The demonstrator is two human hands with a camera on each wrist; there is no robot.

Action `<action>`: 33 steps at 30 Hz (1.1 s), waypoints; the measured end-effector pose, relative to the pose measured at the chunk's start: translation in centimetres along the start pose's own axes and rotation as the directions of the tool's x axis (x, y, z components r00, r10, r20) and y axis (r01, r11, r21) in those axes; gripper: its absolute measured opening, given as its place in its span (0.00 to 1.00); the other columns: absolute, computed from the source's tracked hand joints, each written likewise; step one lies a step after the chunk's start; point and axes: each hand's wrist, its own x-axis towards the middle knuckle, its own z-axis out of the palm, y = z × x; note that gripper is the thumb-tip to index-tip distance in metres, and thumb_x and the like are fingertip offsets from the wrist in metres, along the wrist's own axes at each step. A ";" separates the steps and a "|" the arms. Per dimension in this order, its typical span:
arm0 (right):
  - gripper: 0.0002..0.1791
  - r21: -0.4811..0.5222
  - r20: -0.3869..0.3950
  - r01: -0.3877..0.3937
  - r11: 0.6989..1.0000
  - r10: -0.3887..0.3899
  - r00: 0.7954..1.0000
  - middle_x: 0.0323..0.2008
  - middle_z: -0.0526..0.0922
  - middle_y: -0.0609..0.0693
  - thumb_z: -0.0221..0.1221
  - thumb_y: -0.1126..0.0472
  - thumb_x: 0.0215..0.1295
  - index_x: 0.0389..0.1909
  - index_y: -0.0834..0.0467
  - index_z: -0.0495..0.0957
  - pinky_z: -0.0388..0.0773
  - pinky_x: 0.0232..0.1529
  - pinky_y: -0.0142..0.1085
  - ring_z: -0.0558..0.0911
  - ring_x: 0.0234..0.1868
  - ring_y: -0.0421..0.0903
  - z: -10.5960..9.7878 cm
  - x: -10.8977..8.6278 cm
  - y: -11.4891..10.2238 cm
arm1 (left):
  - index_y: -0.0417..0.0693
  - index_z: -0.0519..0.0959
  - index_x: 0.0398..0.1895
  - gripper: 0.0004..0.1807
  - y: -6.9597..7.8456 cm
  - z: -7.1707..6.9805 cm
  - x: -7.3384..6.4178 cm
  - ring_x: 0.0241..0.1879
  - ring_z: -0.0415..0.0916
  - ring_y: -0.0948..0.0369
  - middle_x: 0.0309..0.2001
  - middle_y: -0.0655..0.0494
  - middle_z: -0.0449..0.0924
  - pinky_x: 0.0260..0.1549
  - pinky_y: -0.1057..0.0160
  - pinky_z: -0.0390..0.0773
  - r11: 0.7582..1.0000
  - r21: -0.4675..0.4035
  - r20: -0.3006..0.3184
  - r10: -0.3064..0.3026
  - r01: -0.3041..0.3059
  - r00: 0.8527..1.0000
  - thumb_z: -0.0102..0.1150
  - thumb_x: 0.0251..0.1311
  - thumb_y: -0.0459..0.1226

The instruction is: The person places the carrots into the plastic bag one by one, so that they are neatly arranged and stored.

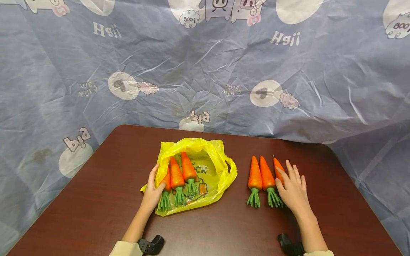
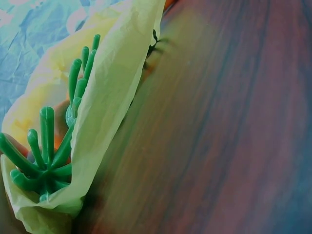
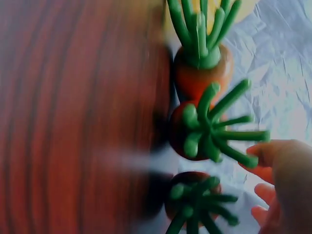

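Head view: left hand is pinching the yellow bag; right hand, fingers spread, is partly covering the rightmost carrot, contact unclear: probably light, stiff, best gripped mid-body.

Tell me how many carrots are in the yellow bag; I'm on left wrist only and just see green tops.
Observer: The head view shows three carrots in the yellow bag.
Operator: Any outside it?
Observer: Yes, three loose carrots on the table, to the right of the bag in the head view.
Operator: Anything at those?
Observer: The right hand, fingers spread, partly hides the rightmost carrot in the head view; I can't tell whether it touches.
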 end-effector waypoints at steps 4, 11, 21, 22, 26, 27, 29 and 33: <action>0.24 0.046 0.021 -0.007 0.999 0.006 1.000 0.72 0.39 0.59 0.44 0.61 0.66 0.61 0.67 0.63 0.36 0.62 0.63 0.35 0.71 0.59 0.1 0.1 1.1 | 0.51 0.47 0.70 0.37 -0.1 -0.1 0.0 0.69 0.37 0.52 0.72 0.48 0.40 0.63 0.44 0.45 1.000 0.002 -0.005 0.006 -0.006 1.000 0.44 0.58 0.25; 0.25 0.042 0.076 -0.032 0.999 0.028 0.997 0.71 0.43 0.61 0.48 0.59 0.63 0.60 0.64 0.65 0.49 0.56 0.67 0.41 0.70 0.62 0.2 0.5 2.0 | 0.51 0.46 0.70 0.37 0.0 -0.2 0.2 0.70 0.36 0.52 0.72 0.47 0.39 0.63 0.43 0.45 1.000 -0.001 -0.002 0.008 -0.008 1.000 0.44 0.59 0.25; 0.25 0.041 0.140 -0.102 0.994 0.095 0.986 0.64 0.58 0.66 0.51 0.60 0.61 0.58 0.66 0.66 0.58 0.52 0.64 0.61 0.60 0.69 0.0 0.2 2.4 | 0.54 0.47 0.70 0.36 0.1 -0.1 -0.1 0.70 0.34 0.51 0.72 0.49 0.39 0.63 0.42 0.44 1.000 0.024 0.004 -0.001 0.001 1.000 0.44 0.60 0.27; 0.25 0.034 0.131 -0.103 0.994 0.097 0.987 0.64 0.59 0.66 0.51 0.60 0.60 0.58 0.66 0.67 0.59 0.52 0.64 0.61 0.59 0.69 -0.1 0.1 2.4 | 0.54 0.47 0.70 0.36 0.1 -0.1 -0.1 0.70 0.34 0.52 0.72 0.49 0.39 0.63 0.42 0.44 1.000 0.021 0.002 0.001 -0.001 1.000 0.44 0.60 0.26; 0.23 0.008 0.053 -0.101 0.995 0.100 0.994 0.62 0.62 0.65 0.52 0.60 0.60 0.56 0.66 0.69 0.61 0.50 0.64 0.64 0.57 0.70 -0.8 0.1 2.2 | 0.53 0.47 0.70 0.36 0.1 -0.1 0.0 0.70 0.36 0.52 0.72 0.49 0.40 0.63 0.43 0.44 1.000 0.009 -0.002 0.005 -0.005 1.000 0.44 0.59 0.26; 0.23 0.003 0.029 -0.097 0.995 0.097 0.995 0.62 0.63 0.65 0.52 0.60 0.60 0.55 0.66 0.70 0.62 0.49 0.64 0.65 0.56 0.70 -1.0 0.1 2.0 | 0.53 0.47 0.70 0.36 0.0 -0.1 0.0 0.70 0.36 0.53 0.72 0.49 0.40 0.63 0.43 0.45 1.000 0.008 -0.003 0.004 -0.004 1.000 0.44 0.59 0.26; 0.22 -0.003 -0.011 -0.091 0.996 0.091 0.996 0.61 0.65 0.65 0.52 0.59 0.60 0.54 0.65 0.71 0.63 0.47 0.63 0.66 0.55 0.70 -1.3 0.1 1.6 | 0.53 0.47 0.70 0.36 0.0 -0.1 0.0 0.70 0.36 0.53 0.72 0.48 0.40 0.63 0.44 0.45 1.000 0.007 -0.003 0.002 -0.002 1.000 0.44 0.59 0.26; 0.22 0.013 -0.034 -0.076 0.997 0.076 0.997 0.61 0.65 0.63 0.52 0.57 0.61 0.54 0.63 0.71 0.62 0.48 0.63 0.66 0.56 0.69 -1.8 0.1 0.0 | 0.52 0.47 0.70 0.36 -0.2 -0.1 -0.1 0.70 0.35 0.52 0.72 0.48 0.40 0.63 0.43 0.44 1.000 0.005 -0.002 0.002 -0.002 1.000 0.44 0.58 0.25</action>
